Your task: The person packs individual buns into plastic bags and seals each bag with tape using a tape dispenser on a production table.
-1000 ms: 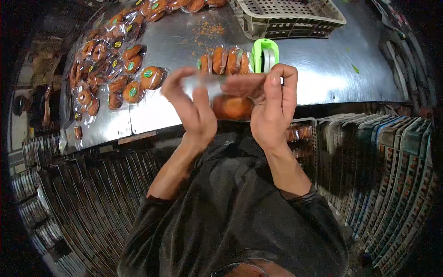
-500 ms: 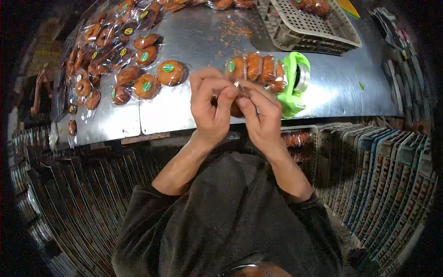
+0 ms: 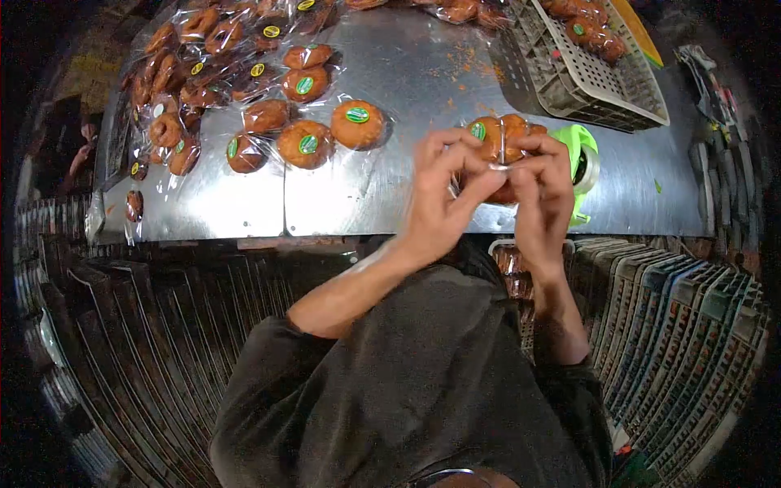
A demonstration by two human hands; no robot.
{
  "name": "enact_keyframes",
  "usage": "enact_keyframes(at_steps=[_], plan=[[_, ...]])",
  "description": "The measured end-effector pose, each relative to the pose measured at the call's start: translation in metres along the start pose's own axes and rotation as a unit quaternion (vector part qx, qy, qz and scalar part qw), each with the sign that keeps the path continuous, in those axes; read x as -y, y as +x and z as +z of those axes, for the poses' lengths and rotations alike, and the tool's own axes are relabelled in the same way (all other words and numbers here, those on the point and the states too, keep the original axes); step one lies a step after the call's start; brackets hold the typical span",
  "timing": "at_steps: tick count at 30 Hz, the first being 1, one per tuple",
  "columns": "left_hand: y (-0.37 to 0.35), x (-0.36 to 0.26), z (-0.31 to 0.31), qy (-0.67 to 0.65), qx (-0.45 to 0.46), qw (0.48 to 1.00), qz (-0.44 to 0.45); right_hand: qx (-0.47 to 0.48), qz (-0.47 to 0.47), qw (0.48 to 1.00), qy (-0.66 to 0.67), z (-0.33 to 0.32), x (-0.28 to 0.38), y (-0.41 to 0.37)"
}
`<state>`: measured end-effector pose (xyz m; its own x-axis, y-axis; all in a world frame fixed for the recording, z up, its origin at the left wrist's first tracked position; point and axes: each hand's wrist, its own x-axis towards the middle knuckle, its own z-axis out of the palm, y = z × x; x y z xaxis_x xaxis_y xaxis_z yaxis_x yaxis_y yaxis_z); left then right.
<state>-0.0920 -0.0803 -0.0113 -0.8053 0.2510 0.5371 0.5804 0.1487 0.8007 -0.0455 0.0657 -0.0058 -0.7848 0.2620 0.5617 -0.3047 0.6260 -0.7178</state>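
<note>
My left hand (image 3: 443, 195) and my right hand (image 3: 543, 191) meet over the table's front edge, both closed in a pinch. Between their fingertips is a small whitish twist of clear plastic bag (image 3: 498, 167). Something orange-brown, largely covered by the fingers, shows just beneath. Right behind the hands lies a clear pack of browned buns (image 3: 498, 134) with a green round sticker. Close to my right hand stands a bright green tape dispenser (image 3: 579, 154), partly hidden by the fingers.
Wrapped round buns (image 3: 358, 126) and a heap of bagged ring-shaped ones (image 3: 167, 130) lie on the metal table (image 3: 325, 199). A grey plastic crate (image 3: 602, 98) holding more packs stands at back right. Crumbs (image 3: 468, 69) are scattered behind. Stacked crates (image 3: 675, 301) stand below right, dark racks (image 3: 163, 325) left.
The view has swung, so the table's things appear further right and lower. Both hands stay pinched together, and their fingers have spread a little apart from each other.
</note>
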Motion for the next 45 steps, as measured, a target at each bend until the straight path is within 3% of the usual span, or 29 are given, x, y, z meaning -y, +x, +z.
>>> enact_keyframes(at_steps=[2, 3, 4, 6, 8, 9, 10, 12, 15, 18, 20, 21, 24, 26, 27, 30, 32, 34, 35, 36, 38, 41, 42, 43, 45], plan=[[-0.011, 0.001, 0.034, -0.266, -0.089, 0.945, -0.166, -0.075, 0.188, 0.960, 0.195, 0.014, 0.008, -0.011], [-0.003, -0.010, 0.042, -0.195, -0.126, 0.957, -0.173, -0.157, 0.234, 0.916, 0.285, 0.023, 0.018, -0.012], [-0.004, -0.011, 0.049, -0.237, -0.139, 0.946, -0.173, -0.179, 0.230, 0.908, 0.302, 0.020, 0.025, -0.004], [-0.002, -0.013, 0.063, -0.324, -0.152, 0.918, -0.169, -0.157, 0.273, 0.872, 0.375, -0.013, 0.020, -0.007], [-0.006, -0.015, 0.068, -0.335, -0.117, 0.919, -0.173, -0.263, 0.176, 0.930, 0.188, -0.049, -0.018, -0.031], [-0.010, -0.012, 0.065, -0.318, -0.103, 0.924, -0.186, -0.232, 0.184, 0.955, 0.011, -0.073, -0.061, -0.059], [-0.014, -0.010, 0.066, -0.301, -0.089, 0.929, -0.199, -0.194, 0.191, 0.948, -0.166, -0.092, -0.099, -0.085], [-0.019, -0.012, 0.079, -0.296, -0.059, 0.931, -0.204, -0.094, 0.420, 0.899, -0.083, -0.107, -0.122, -0.097], [-0.032, -0.016, 0.099, -0.282, -0.027, 0.939, -0.194, -0.123, 0.414, 0.902, 0.003, -0.100, -0.148, -0.100], [-0.048, -0.024, 0.112, -0.223, -0.014, 0.954, -0.201, -0.109, 0.336, 0.935, -0.038, -0.100, -0.139, -0.069], [-0.059, -0.026, 0.116, -0.218, -0.031, 0.952, -0.213, -0.143, 0.286, 0.944, -0.079, -0.105, -0.122, -0.057], [-0.064, -0.023, 0.115, -0.217, -0.040, 0.951, -0.219, -0.175, 0.218, 0.957, -0.082, -0.109, -0.114, -0.068], [-0.074, -0.017, 0.111, -0.229, -0.079, 0.940, -0.242, -0.110, 0.358, 0.927, -0.005, -0.121, -0.097, -0.126], [-0.079, -0.013, 0.115, -0.194, -0.100, 0.940, -0.261, -0.067, 0.448, 0.878, 0.154, -0.100, -0.109, -0.144], [-0.078, -0.011, 0.118, -0.196, -0.106, 0.940, -0.260, -0.011, 0.380, 0.917, 0.123, -0.096, -0.088, -0.132], [-0.085, -0.019, 0.116, -0.189, -0.108, 0.938, -0.269, -0.034, 0.155, 0.980, 0.119, -0.077, -0.029, -0.100], [-0.086, -0.029, 0.111, -0.175, -0.085, 0.948, -0.252, 0.020, 0.150, 0.979, 0.139, -0.064, -0.043, -0.096], [-0.083, -0.035, 0.099, -0.144, -0.050, 0.966, -0.209, 0.053, 0.357, 0.859, 0.363, -0.064, -0.043, -0.093], [-0.084, -0.033, 0.089, -0.168, -0.021, 0.961, -0.219, 0.166, 0.421, 0.773, 0.444, -0.076, -0.046, -0.084], [-0.084, -0.032, 0.084, -0.174, -0.052, 0.959, -0.219, 0.233, 0.500, 0.704, 0.447, -0.079, -0.055, -0.084], [-0.080, -0.030, 0.078, -0.193, -0.106, 0.953, -0.208, 0.339, 0.468, 0.675, 0.459, -0.063, -0.069, -0.076], [-0.073, -0.031, 0.043, -0.358, -0.085, 0.853, -0.371, 0.194, 0.371, 0.797, 0.436, -0.037, -0.045, -0.068], [-0.070, -0.031, 0.034, -0.410, -0.073, 0.807, -0.418, 0.181, 0.358, 0.814, 0.420, -0.036, -0.041, -0.065], [-0.065, -0.020, 0.033, -0.339, -0.054, 0.860, -0.378, 0.167, 0.348, 0.830, 0.403, -0.040, -0.039, -0.064], [-0.048, 0.034, 0.044, -0.058, -0.017, 0.963, -0.262, 0.138, 0.299, 0.874, 0.358, -0.040, -0.044, -0.057]])
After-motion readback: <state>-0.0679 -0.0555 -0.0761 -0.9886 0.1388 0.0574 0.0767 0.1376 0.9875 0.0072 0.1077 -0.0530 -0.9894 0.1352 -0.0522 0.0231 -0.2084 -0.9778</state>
